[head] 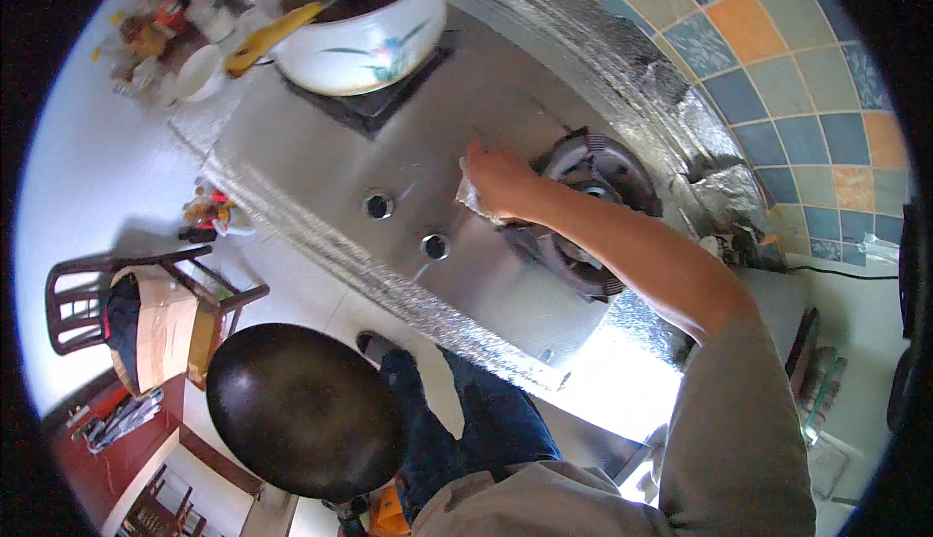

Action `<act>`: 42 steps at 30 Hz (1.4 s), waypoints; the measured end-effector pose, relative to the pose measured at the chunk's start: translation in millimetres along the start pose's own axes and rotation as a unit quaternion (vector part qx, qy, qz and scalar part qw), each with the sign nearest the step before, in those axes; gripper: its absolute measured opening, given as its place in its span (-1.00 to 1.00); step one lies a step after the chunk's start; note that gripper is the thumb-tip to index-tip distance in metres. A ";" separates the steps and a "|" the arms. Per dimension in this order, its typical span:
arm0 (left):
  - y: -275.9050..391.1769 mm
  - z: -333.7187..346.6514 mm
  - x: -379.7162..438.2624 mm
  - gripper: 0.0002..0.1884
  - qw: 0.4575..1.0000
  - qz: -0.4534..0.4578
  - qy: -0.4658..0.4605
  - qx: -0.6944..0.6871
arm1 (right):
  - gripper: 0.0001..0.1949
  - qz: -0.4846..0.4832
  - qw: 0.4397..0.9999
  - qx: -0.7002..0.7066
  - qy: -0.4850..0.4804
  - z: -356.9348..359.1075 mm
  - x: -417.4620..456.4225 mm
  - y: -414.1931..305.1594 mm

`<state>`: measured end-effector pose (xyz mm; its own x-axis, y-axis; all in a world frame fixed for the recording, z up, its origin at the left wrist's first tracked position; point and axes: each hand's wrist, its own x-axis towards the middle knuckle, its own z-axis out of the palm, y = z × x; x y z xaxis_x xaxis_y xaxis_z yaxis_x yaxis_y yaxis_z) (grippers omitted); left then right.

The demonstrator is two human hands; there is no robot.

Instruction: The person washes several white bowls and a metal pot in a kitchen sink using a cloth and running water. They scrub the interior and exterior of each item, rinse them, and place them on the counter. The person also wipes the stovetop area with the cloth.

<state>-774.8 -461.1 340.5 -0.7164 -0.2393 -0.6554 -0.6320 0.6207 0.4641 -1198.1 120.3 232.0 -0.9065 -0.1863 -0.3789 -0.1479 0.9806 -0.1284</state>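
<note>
My right hand [499, 181] grips a crumpled white cloth or paper wipe [472, 198] against the steel top of a gas stove [466, 107]. My forearm passes over the round burner [601, 172] and hides part of it. Two knob holes or fittings [377, 205] lie in the steel between my hand and the front edge. At my left side is a dark wok [306, 409], its handle [353, 515] running towards the bottom of the picture. My left hand is out of view.
A white enamel pot [357, 59] with a flower pattern stands on the far burner, a yellow-handled utensil [273, 38] across its rim. Foil [350, 260] lines the counter edge. Bottles and jars [160, 19] crowd the far end. A chair [80, 304] holds a cardboard box [164, 325].
</note>
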 end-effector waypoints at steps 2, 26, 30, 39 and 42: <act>-33.8 -8.4 4.6 -0.69 0.998 0.061 -0.003 -0.006 | -0.59 0.004 0.997 0.066 0.027 -14.2 9.9 -44.3; -77.9 -71.2 43.1 -0.56 0.993 -0.109 0.029 -0.022 | -0.72 0.021 0.976 0.068 0.208 -62.9 313.8 -245.0; -83.9 -74.7 47.8 -0.56 0.993 -0.106 0.040 -0.039 | -0.69 -0.079 0.975 0.086 0.189 -34.0 236.0 -240.1; -68.3 -98.8 89.1 -0.59 0.979 0.190 0.059 0.038 | -0.64 0.157 0.979 0.038 0.120 40.4 7.8 -240.7; -91.5 -105.9 95.7 -0.65 0.994 0.017 0.017 -0.105 | -0.66 0.230 0.961 0.102 0.119 65.2 -62.3 -227.5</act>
<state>-816.9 -619.9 298.4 -0.7464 -0.2481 -0.6175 -0.6518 0.4597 0.6032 -1082.2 -95.2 225.1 -0.9257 0.3065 -0.2218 0.3482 0.9193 -0.1832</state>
